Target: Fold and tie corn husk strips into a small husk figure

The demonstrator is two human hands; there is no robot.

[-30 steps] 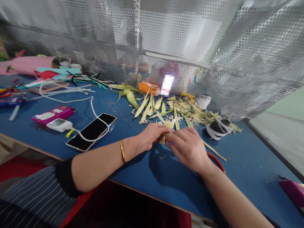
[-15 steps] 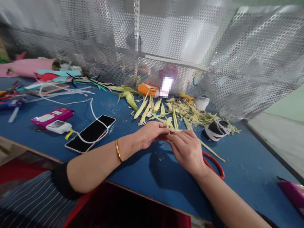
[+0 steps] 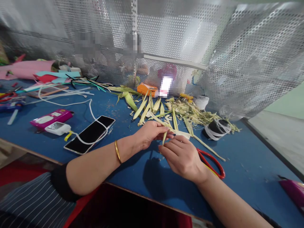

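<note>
My left hand pinches a pale green corn husk between thumb and fingers above the blue table. One wide piece of the husk sticks out to the right, over my right hand's knuckles. My right hand is closed just below and to the right. Its thumb and fingertips meet at the lower end of a narrow husk strip that hangs from the left hand. By my right wrist lies a red-handled tool, partly hidden under the arm. Loose husk leaves lie just beyond the hands.
Shredded husk is heaped at the back, beside a black spool with white string. A phone, a white cable and a magenta box lie left. A perforated silver sheet hangs behind.
My right hand has moved down and slightly left, away from the left fingers, drawing a narrow strip downward. More of the wide husk piece and the red handles now show.
</note>
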